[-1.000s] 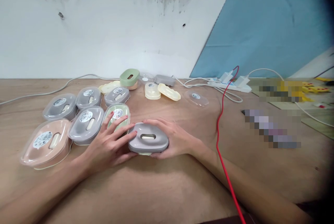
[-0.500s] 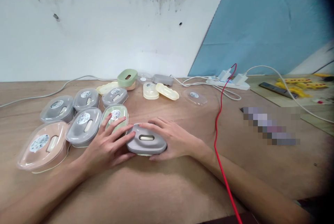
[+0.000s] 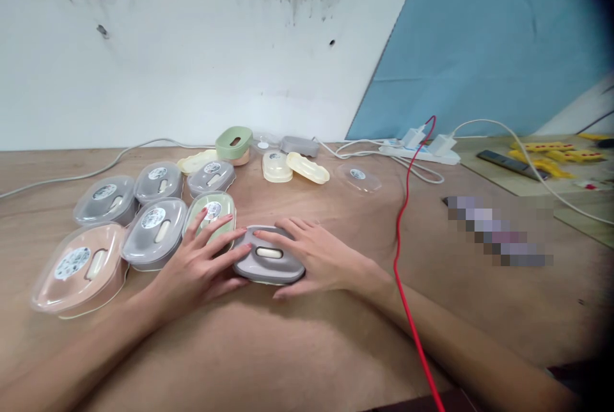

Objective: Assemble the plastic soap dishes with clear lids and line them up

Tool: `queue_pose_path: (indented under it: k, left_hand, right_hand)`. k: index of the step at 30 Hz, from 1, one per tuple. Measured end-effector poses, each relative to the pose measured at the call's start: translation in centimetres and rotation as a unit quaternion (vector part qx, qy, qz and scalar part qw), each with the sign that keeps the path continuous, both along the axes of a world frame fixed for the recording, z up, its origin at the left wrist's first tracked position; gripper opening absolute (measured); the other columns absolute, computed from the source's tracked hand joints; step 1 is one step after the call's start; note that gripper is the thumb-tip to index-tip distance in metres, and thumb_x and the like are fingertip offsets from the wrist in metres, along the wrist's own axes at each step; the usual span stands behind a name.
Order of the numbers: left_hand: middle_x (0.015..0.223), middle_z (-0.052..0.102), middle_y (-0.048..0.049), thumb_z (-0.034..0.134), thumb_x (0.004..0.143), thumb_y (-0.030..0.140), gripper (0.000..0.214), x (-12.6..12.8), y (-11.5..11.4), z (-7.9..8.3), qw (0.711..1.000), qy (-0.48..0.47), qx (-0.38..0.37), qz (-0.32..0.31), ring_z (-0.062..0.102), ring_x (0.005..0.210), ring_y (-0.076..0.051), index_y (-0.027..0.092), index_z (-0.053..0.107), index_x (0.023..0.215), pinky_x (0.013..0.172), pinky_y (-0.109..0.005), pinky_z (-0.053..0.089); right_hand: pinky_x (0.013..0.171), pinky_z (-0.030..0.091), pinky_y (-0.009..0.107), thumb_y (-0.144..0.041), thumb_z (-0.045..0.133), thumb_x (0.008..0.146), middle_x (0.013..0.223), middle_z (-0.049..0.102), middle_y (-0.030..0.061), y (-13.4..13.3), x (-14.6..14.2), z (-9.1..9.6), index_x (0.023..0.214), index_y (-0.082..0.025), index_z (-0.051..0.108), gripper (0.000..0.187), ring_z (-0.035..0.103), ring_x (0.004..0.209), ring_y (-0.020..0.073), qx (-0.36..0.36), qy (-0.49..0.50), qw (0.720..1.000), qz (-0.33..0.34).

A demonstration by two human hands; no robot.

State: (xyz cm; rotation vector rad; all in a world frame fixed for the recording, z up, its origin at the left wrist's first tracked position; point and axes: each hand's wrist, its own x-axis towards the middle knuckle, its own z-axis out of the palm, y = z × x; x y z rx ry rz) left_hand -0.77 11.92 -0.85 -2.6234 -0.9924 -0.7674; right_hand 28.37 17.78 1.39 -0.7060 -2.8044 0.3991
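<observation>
In front of me on the table is a grey rounded plastic box (image 3: 275, 269) with a pill-shaped slot in its lid and something white showing in the slot. My left hand (image 3: 204, 266) presses its fingers on the box's left side and top, some of them overlapping a green box (image 3: 219, 202) beside it. Around the right side curves my right hand (image 3: 320, 257), fingertips on the lid and thumb low at the near edge. The box's underside is hidden. Similar boxes under clear covers with round stickers stand to the left, among them a pink one (image 3: 108, 239) and a grey one (image 3: 156, 249).
Farther back are a green lid-like piece (image 3: 230, 142), cream trays (image 3: 309, 170) and a loose clear cover (image 3: 357, 180). A red cable (image 3: 407, 309) crosses over my right forearm from a power strip (image 3: 444, 155). A blurred-out object (image 3: 494, 229) lies at right.
The grey lid has settled slightly lower and flatter between my hands. Both hands have barely shifted, and the other boxes stay where they were.
</observation>
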Motion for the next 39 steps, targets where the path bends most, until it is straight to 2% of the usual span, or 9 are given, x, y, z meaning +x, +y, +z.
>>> queue_pose_path:
  k: [5,11,15,19,25,30,33,35,39]
  left_hand:
    - [0.146,0.068,-0.0094,0.074,0.099,0.033,0.037,-0.2,0.0,0.3,1.0,0.023,-0.019,0.005,0.048,0.149,-0.037,0.024,0.067,0.134,0.131,-0.07,0.022]
    - [0.137,0.07,-0.0107,0.073,0.098,0.031,0.035,0.1,-0.4,0.4,1.0,0.006,-0.03,0.008,0.05,0.148,-0.037,0.024,0.069,0.132,0.132,-0.068,0.021]
    - [0.136,0.071,-0.0094,0.071,0.097,0.028,0.032,0.4,-0.6,0.4,0.999,-0.001,-0.023,0.024,0.051,0.146,-0.037,0.025,0.07,0.129,0.132,-0.069,0.021]
    - [0.136,0.069,-0.0123,0.07,0.099,0.031,0.029,0.8,-0.7,0.2,0.999,-0.007,-0.011,0.032,0.051,0.144,-0.041,0.022,0.07,0.126,0.129,-0.073,0.023]
    - [0.139,0.066,-0.0128,0.067,0.1,0.031,0.028,0.8,-0.6,0.2,0.999,-0.009,-0.019,0.028,0.05,0.145,-0.04,0.023,0.068,0.127,0.128,-0.072,0.025]
    - [0.139,0.067,-0.012,0.066,0.1,0.032,0.029,0.7,-0.7,0.1,0.999,-0.011,-0.02,0.036,0.05,0.144,-0.039,0.023,0.068,0.128,0.129,-0.072,0.024]
    - [0.141,0.066,-0.0114,0.066,0.099,0.032,0.029,0.7,-0.8,0.0,0.999,-0.013,-0.027,0.044,0.048,0.147,-0.04,0.024,0.069,0.127,0.13,-0.072,0.023]
    - [0.141,0.066,-0.0112,0.067,0.098,0.031,0.03,0.7,-0.9,-0.1,0.998,-0.015,-0.031,0.044,0.049,0.146,-0.04,0.024,0.07,0.127,0.13,-0.072,0.022]
    - [0.143,0.066,-0.011,0.067,0.098,0.03,0.031,0.5,-0.8,-0.2,0.998,-0.021,-0.037,0.039,0.048,0.147,-0.039,0.024,0.07,0.128,0.13,-0.071,0.022]
  right_hand:
    - [0.109,0.048,0.058,-0.071,0.07,0.092,0.142,0.058,0.0162,0.0,-0.3,-0.5,0.168,-0.028,0.032,0.096,0.056,0.13,0.0362,-0.007,0.011,1.0,-0.006]
    - [0.119,0.041,0.057,-0.071,0.077,0.086,0.155,0.051,0.0156,0.9,0.5,-0.8,0.167,-0.03,0.031,0.101,0.05,0.14,0.0364,-0.01,0.056,0.998,-0.008]
    - [0.121,0.037,0.057,-0.09,0.047,0.091,0.157,0.049,0.0171,2.7,1.7,-1.1,0.163,-0.027,0.038,0.096,0.044,0.146,0.0368,-0.016,0.101,0.995,-0.012]
    - [0.121,0.036,0.057,-0.082,0.022,0.103,0.153,0.053,0.0193,4.7,2.1,-1.9,0.155,-0.02,0.048,0.086,0.047,0.144,0.0354,0.008,0.134,0.986,-0.096]
    - [0.124,0.035,0.056,-0.07,0.03,0.109,0.152,0.056,0.0174,6.9,2.0,-3.4,0.152,-0.019,0.05,0.069,0.049,0.144,0.0332,0.011,0.117,0.964,-0.239]
    - [0.127,0.026,0.065,-0.068,0.024,0.111,0.157,0.052,0.0196,7.9,2.9,-4.1,0.155,-0.017,0.045,0.071,0.044,0.151,0.0353,-0.011,0.097,0.954,-0.282]
    - [0.129,0.021,0.068,-0.068,0.028,0.11,0.166,0.042,0.0195,8.0,3.3,-3.9,0.157,-0.019,0.045,0.07,0.037,0.156,0.0367,-0.005,0.085,0.952,-0.295]
    - [0.128,0.025,0.067,-0.067,0.033,0.11,0.168,0.04,0.0193,7.9,3.5,-3.5,0.156,-0.019,0.047,0.068,0.037,0.156,0.0377,0.016,0.078,0.952,-0.296]
    - [0.116,0.047,0.049,-0.057,0.038,0.111,0.141,0.068,0.0121,7.6,4.3,-2.3,0.137,-0.022,0.064,0.051,0.062,0.133,0.0299,0.066,0.078,0.95,-0.294]
